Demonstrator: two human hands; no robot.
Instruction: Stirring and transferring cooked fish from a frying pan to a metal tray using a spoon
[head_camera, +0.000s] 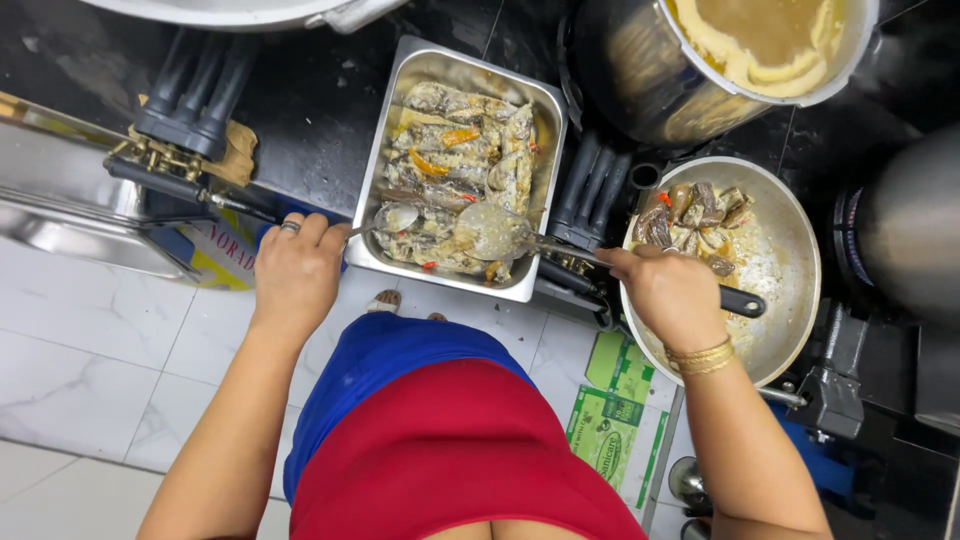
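Note:
A rectangular steel tray (400, 75) holds pieces of cooked fish in a pale sauce. My left hand (297, 270), a ring on one finger, grips a metal spoon (393, 218) whose bowl rests at the tray's near left corner. My right hand (668, 292), gold bangles at the wrist, holds a long ladle (492, 231) with a black handle; its bowl lies over the fish at the tray's near edge. Under my right hand sits a round metal pan (785, 260) with several fish pieces left at its far side.
A big pot (640, 70) of thick yellowish sauce stands behind the pan. Black burner grates (195, 95) flank the tray. A steel shelf (70, 190) is at left, a green carton (605, 425) lies on the white tiled floor, and dark equipment (905, 230) is at right.

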